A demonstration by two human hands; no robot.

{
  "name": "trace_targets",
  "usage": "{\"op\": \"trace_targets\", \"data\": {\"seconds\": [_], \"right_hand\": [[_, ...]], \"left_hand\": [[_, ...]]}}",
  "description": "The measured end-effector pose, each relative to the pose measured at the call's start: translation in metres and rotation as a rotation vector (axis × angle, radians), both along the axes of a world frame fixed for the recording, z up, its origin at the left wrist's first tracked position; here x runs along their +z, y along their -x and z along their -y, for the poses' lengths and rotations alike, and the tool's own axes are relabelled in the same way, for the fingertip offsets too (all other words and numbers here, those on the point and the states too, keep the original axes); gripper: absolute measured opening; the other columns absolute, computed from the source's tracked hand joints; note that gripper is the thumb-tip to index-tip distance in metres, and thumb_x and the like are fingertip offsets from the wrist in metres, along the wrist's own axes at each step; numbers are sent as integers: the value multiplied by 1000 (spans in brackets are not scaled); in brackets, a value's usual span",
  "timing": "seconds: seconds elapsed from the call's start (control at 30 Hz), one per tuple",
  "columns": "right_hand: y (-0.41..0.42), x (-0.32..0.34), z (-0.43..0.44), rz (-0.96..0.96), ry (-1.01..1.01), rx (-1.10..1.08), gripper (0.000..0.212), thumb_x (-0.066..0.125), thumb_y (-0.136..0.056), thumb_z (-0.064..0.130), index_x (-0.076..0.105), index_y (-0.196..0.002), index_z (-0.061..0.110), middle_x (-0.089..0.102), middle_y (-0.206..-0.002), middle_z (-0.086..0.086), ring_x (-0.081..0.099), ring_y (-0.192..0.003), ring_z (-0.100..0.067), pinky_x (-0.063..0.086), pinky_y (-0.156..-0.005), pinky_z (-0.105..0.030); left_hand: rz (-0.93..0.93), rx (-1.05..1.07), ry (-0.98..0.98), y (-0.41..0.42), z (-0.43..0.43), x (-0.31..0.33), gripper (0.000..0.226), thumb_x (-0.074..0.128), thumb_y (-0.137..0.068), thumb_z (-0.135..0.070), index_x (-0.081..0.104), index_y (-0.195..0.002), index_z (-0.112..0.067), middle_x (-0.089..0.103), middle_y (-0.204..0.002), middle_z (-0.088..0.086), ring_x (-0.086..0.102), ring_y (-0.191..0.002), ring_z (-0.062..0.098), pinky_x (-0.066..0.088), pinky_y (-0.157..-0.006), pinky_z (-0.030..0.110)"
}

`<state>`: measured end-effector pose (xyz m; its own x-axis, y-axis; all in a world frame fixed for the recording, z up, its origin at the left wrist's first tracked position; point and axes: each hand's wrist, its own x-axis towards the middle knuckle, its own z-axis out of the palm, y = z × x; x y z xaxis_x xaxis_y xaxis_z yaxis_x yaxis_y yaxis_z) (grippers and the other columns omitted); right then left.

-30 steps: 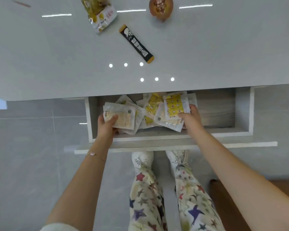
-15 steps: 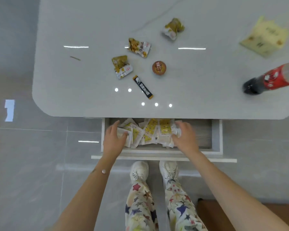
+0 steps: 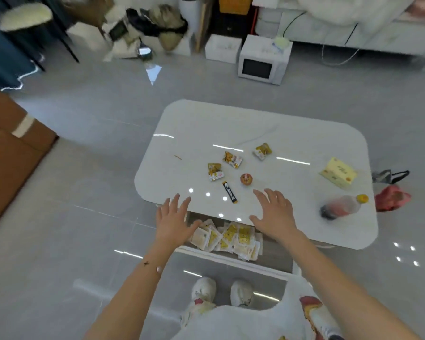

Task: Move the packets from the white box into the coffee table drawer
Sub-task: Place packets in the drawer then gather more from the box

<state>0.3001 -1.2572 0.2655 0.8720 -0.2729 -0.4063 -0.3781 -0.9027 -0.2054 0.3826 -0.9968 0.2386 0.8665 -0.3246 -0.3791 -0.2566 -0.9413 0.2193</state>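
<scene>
Right now both of my hands are up over the near edge of the desk (image 3: 268, 133), palms down and fingers spread. The left hand (image 3: 173, 223) and the right hand (image 3: 275, 217) each have a released grip and hold nothing. The packets (image 3: 227, 238) lie below and between them in the open drawer (image 3: 275, 256), heaped toward its left half in an overlapping, fanned pile. The drawer's right part shows bare wood. I can't find any white box in this view.

Judging by the look, these packets are thin, flat sachets with crinkly foil or plastic skins: light, floppy, and slick against each other. A pile like this will slide and spread if pushed from one side only. I'd take hold at the sealed edges, or press the stack between both palms from left and right, not pinch the soft middles.

On the desk, well apart from the drawer, sit some small snack wrappers (image 3: 232, 159), a dark stick sachet (image 3: 230, 192), a small round brown item (image 3: 246, 179), a yellow box (image 3: 339, 173) and a blurred bottle (image 3: 341, 207) lying on its side at the right.

With the packets resting inside, I judge the transfer is mostly or fully done, and the drawer is not yet closed.
</scene>
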Motion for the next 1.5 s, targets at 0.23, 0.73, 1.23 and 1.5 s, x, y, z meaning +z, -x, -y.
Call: {"op": "trace_targets", "data": {"seconds": [0.23,0.73,1.23,1.5], "right_hand": [[-26,60,-61,25,50,279,76,48,-90,52,10,-152,31,11,-159,-4,6,-147,-29,10,-117,-47],[-132,114,-352,143,73,806,73,53,-87,49,22,-149,29,34,-149,-4,28,-137,-27,27,-107,-41],[-157,92,-644,103,41,1215,74,56,-86,51,24,-149,30,36,-148,-5,32,-135,-29,29,-109,-45],[-190,77,-778,132,-16,1441,75,56,-87,50,22,-150,28,32,-150,-4,27,-139,-27,26,-110,-43]], "left_hand": [[45,178,29,33,-57,69,91,22,-72,-79,8,-152,-37,-1,-162,2,-2,-148,29,1,-119,51],[166,701,6,62,-332,106,105,8,-56,-82,14,-151,-39,9,-161,1,7,-147,28,6,-117,45],[132,1112,54,121,-552,82,78,46,-87,-64,12,-152,-36,3,-162,1,-2,-148,29,0,-119,49],[135,1350,43,118,-637,66,78,47,-88,-63,12,-152,-34,5,-161,2,1,-147,28,2,-117,47]]}}
